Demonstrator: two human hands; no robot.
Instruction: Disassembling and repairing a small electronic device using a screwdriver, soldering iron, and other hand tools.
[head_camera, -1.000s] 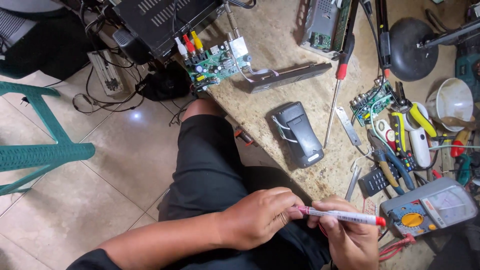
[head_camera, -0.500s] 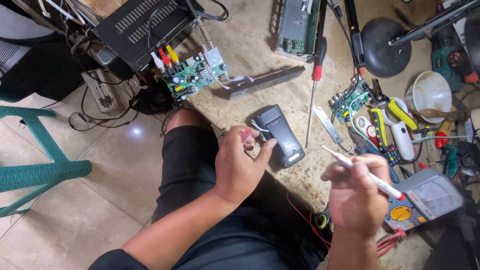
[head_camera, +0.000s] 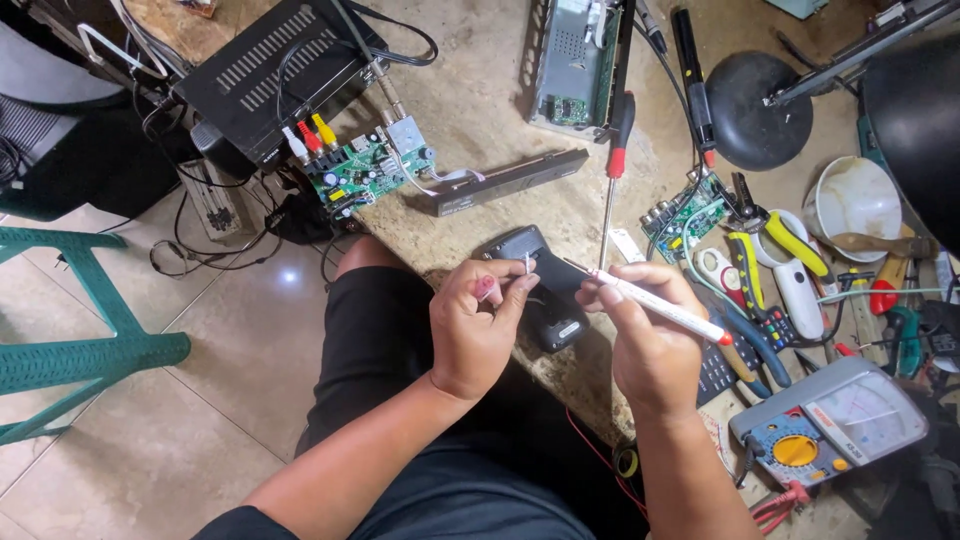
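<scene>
Both hands meet over the dark handheld device (head_camera: 545, 290) on the desk (head_camera: 480, 110).
Left hand (head_camera: 478, 325) fingers pinch a small pale component (head_camera: 527, 263); right hand (head_camera: 640, 335) fingers grip the white probe (head_camera: 655, 306), tip now beside the component, hands closer than before.

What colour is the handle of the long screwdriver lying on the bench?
Red and black handle on the screwdriver, seen in the head view.
</scene>
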